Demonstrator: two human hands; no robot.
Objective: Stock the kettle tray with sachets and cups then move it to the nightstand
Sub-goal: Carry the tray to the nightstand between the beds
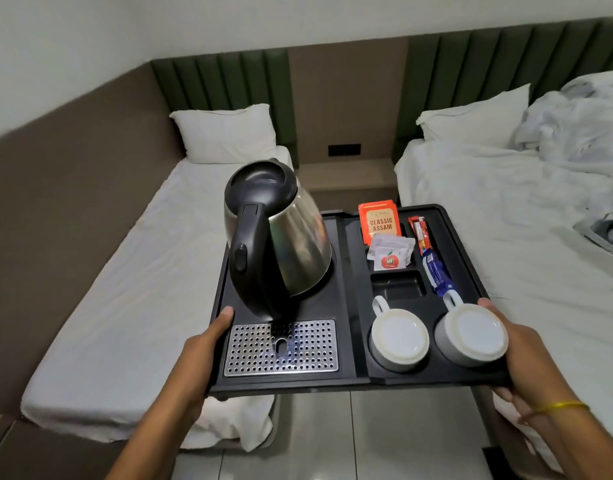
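A person carries a black moulded plastic kettle tray (346,379) between two single beds, the left hand (208,341) closed on its left edge with the thumb laid on top, the right hand (516,344) closed on the right edge beside the cups. The tray hangs in the air above the tiled floor, short of the pale wooden nightstand (346,174) set in the recess between the beds.

The tray looks fully stocked. An orange "Classic Assam" tea packet (379,221) stands in a far compartment, white paper sachets (390,252) lie just in front of it, and red (419,233) and blue stick sachets (435,275) lie in the long slot at the right. Two white ceramic cups (400,337) sit upside down in round wells at the near right. One small compartment between sachets and cups is empty.

The main risk, by the look of it, is the stainless steel kettle with black lid and handle (274,237): tall, top-heavy and standing on the left half, it could slide or tip if the tray dips during the set-down. The cups rest only loosely in their wells, and the one nearest the right hand sits close to the rim, so a tilt to that side could roll it out. The loosely placed sachets could spill with any jolt. The nightstand's recess looks narrow against the tray's width, so a corner may catch on a mattress edge and jar the load.
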